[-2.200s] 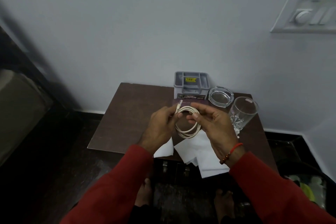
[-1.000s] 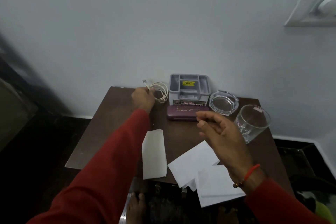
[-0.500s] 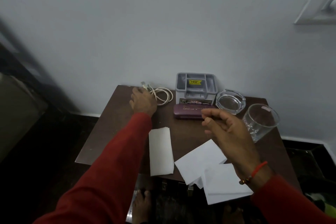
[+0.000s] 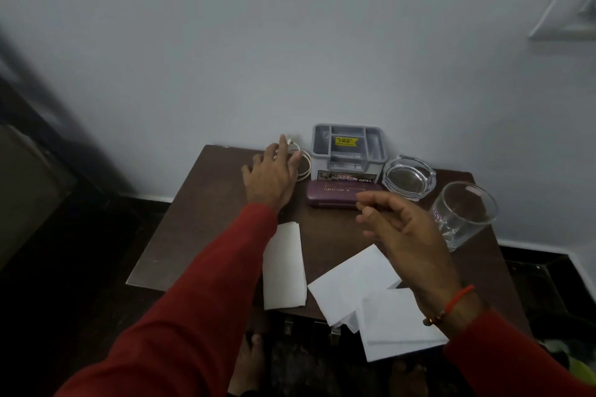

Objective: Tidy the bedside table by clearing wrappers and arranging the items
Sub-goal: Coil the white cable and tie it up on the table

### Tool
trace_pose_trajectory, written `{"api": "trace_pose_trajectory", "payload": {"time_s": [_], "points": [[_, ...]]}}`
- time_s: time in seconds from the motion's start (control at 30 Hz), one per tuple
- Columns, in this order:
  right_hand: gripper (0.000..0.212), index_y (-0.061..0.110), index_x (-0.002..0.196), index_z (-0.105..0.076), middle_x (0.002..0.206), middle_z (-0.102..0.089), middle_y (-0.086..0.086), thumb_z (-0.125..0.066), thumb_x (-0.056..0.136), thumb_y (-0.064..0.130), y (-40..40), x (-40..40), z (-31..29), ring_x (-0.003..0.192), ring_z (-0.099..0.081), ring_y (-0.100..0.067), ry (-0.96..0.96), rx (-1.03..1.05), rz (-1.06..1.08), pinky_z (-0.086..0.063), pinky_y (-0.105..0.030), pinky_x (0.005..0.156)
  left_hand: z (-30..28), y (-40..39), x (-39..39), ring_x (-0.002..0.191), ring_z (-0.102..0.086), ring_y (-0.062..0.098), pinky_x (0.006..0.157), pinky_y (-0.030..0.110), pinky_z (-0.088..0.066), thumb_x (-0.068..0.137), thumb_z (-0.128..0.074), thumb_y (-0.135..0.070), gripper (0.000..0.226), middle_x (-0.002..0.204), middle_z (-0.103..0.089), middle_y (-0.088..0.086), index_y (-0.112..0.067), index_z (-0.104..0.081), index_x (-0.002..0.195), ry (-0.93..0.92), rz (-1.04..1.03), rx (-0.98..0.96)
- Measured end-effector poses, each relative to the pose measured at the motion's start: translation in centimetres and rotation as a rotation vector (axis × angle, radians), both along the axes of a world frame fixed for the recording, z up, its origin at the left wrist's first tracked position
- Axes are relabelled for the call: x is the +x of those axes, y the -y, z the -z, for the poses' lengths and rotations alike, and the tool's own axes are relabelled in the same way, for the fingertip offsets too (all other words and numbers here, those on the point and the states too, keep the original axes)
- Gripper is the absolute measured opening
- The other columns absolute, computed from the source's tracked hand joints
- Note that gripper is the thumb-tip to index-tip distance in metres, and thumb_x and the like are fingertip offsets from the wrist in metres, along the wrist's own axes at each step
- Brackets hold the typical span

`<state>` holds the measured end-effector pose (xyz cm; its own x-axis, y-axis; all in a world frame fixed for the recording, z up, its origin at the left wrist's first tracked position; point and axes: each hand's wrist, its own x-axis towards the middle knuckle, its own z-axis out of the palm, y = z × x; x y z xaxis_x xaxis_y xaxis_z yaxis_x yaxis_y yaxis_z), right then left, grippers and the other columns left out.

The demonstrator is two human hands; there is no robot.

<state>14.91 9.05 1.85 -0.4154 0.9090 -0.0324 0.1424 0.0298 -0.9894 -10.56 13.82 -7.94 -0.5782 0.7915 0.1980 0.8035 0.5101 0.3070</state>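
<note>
We see the left hand [image 4: 269, 179] spread flat over the cable [image 4: 303, 164] on the tabletop [image 4: 200, 229], the right hand [image 4: 400, 229] hovering loosely curled and holding nothing

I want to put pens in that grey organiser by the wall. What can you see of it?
The grey organiser looks like moulded plastic, upright, with several open compartments on top. A yellow sticker sits in the middle one; a printed label crosses its front. It stands at the table's back edge; the purple case lies right in front.
</note>
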Motion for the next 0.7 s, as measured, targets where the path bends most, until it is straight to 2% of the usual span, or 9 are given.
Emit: {"api": "trace_pose_trajectory", "payload": {"time_s": [0.07, 0.13, 0.2, 0.33, 0.53, 0.7], "points": [[0.025, 0.036, 0.100, -0.069, 0.103, -0.073, 0.011, -0.061, 0.096, 0.013, -0.05, 0.06, 0.08, 0.095, -0.070, -0.003, 0.006, 0.002, 0.000, -0.059, -0.025, 0.079, 0.34, -0.19, 0.17, 0.137, -0.041, 0.035, 0.106, 0.060, -0.033, 0.101, -0.023, -0.064, 0.063, 0.163, -0.030, 0.001, -0.032, -0.030, 0.155, -0.020, 0.024, -0.085], [0.024, 0.035, 0.100, -0.069, 0.102, -0.073, 0.012, -0.061, 0.096, 0.013, -0.06, 0.10, 0.17, 0.095, -0.070, -0.003, 0.012, 0.006, 0.002, -0.059, -0.025, 0.079, 0.87, -0.36, 0.06, 0.141, -0.033, 0.036, 0.109, 0.063, -0.028, 0.099, -0.025, -0.067, 0.068, 0.166, -0.024, 0.000, -0.033, -0.025, 0.157, -0.022, 0.054, -0.173], [0.025, 0.036, 0.099, -0.069, 0.100, -0.073, 0.013, -0.061, 0.096, 0.013, -0.03, 0.01, 0.24, 0.095, -0.070, -0.004, 0.016, 0.010, 0.001, -0.060, -0.025, 0.078, 1.11, -0.58, -0.07, 0.144, -0.027, 0.037, 0.111, 0.066, -0.024, 0.098, -0.027, -0.068, 0.071, 0.164, -0.026, -0.001, -0.031, -0.020, 0.159, 0.020, 0.057, -0.202], [0.026, 0.036, 0.098, -0.069, 0.097, -0.074, 0.012, -0.062, 0.095, 0.011, 0.05, -0.23, 0.34, 0.093, -0.071, -0.006, 0.025, 0.010, 0.000, -0.060, -0.027, 0.079, 0.47, -0.93, -0.27, 0.141, -0.028, 0.036, 0.111, 0.065, -0.019, 0.103, -0.024, -0.060, 0.057, 0.159, -0.033, -0.004, -0.035, -0.031, 0.154, 0.144, 0.022, -0.122], [0.025, 0.034, 0.099, -0.070, 0.100, -0.074, 0.009, -0.062, 0.095, 0.011, 0.10, -0.41, 0.56, 0.095, -0.071, -0.008, 0.037, 0.006, 0.001, -0.060, -0.030, 0.081, 0.43, -0.86, -0.68, 0.133, -0.033, 0.039, 0.106, 0.063, -0.026, 0.101, -0.037, -0.056, 0.050, 0.152, -0.038, -0.001, -0.036, -0.041, 0.147, 0.081, 0.035, -0.146], [0.024, 0.034, 0.100, -0.071, 0.099, -0.075, 0.008, -0.063, 0.094, 0.012, 0.14, -0.56, 0.73, 0.095, -0.071, -0.009, 0.056, 0.018, 0.005, -0.059, -0.041, 0.088, 0.56, -1.03, -0.60, 0.124, -0.041, 0.038, 0.102, 0.056, -0.031, 0.098, -0.049, -0.055, 0.048, 0.137, -0.048, 0.010, -0.033, -0.053, 0.141, 0.040, -0.016, -0.104]]}}
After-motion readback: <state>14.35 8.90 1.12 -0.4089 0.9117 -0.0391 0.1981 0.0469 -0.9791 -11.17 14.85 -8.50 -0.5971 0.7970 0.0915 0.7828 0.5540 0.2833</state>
